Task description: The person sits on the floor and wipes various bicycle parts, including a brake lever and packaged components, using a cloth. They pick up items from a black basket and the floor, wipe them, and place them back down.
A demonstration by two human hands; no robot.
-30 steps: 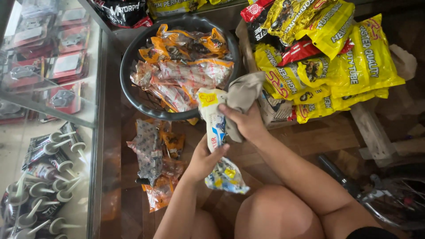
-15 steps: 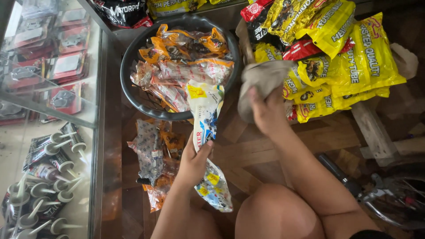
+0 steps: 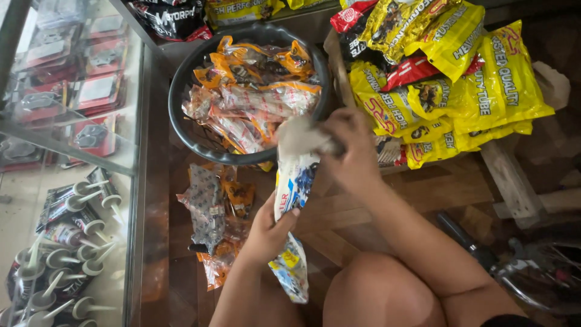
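My left hand (image 3: 266, 233) grips the soft, light, crinkly packet (image 3: 292, 200) at its middle while my right hand (image 3: 354, 151) rubs its top with a gray rag (image 3: 299, 138).

Plastic packet (image 3: 295, 200), long, white w/ blue, red & yellow print, glossy, sealed; held roughly upright, slightly tilted, lower end hanging near the knee, gripped at mid-length. Cloth rag (image 3: 301, 138), grey-beige, crumpled, pressed against packet's top end, just in front of black basket rim.
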